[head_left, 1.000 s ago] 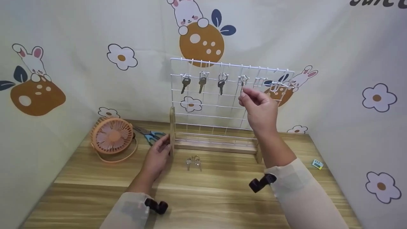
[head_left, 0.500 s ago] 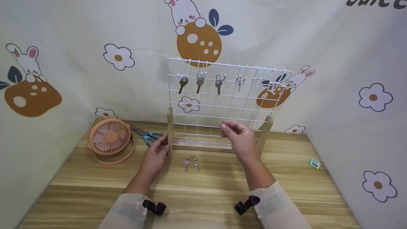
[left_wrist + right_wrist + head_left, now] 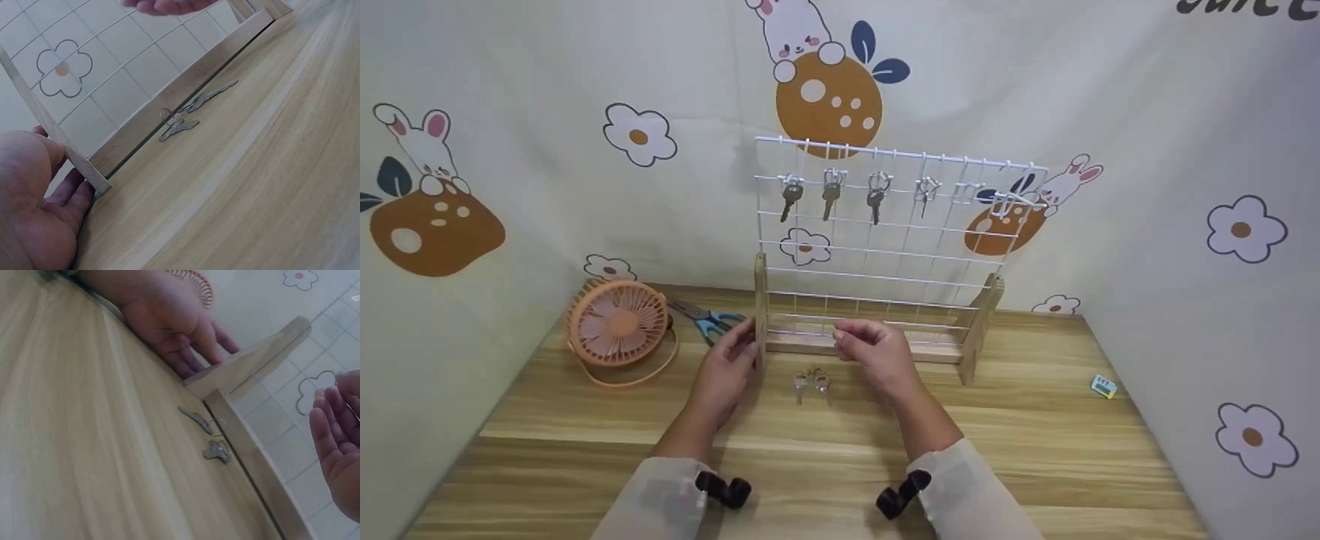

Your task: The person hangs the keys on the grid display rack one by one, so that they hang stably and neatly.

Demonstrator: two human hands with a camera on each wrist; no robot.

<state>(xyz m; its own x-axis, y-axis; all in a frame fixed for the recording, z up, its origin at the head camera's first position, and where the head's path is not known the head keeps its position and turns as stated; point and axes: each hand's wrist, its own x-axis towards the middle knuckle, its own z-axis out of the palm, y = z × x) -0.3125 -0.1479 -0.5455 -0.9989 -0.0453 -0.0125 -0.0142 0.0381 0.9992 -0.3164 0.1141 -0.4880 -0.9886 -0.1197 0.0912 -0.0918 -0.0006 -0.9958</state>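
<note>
In the head view, the left hand (image 3: pixel 727 367) holds the near-left wooden upright (image 3: pixel 760 300) of a key rack (image 3: pixel 802 344), which touches it at the hand's one o'clock; in the left wrist view the thumb presses one side and a fingertip shows past the other. The right hand (image 3: pixel 877 356) hangs above the bench (image 3: pixel 825 457), in front of the rack's lower wires, fingers loosely bent and relaxed.

Two loose keys (image 3: pixel 822 384), each on a ring, lie side by side on the bench just in front of the rack's base rail, at the left hand's three o'clock and between eight and nine o'clock from the right hand.

Higher up, four hanging keys (image 3: pixel 831 201) line the white wire grid, running from the right hand's eleven o'clock to nearly twelve-thirty; the rightmost is seen almost edge-on. Two further hooks (image 3: pixel 1001 204) continue the row near one o'clock.

Blue-handled scissors (image 3: pixel 703 318) lie at the left hand's eleven o'clock, and an orange fan (image 3: pixel 621 324) stands toward ten. A small pale-blue item (image 3: pixel 1103 387) sits far off at the right hand's three o'clock. Pale sleeves (image 3: pixel 652 502) with black wrist mounts (image 3: pixel 724 489) enter from seven and five o'clock. A printed cloth (image 3: pixel 697 67) hangs behind everything, patterned with rabbits, oranges and flowers.
</note>
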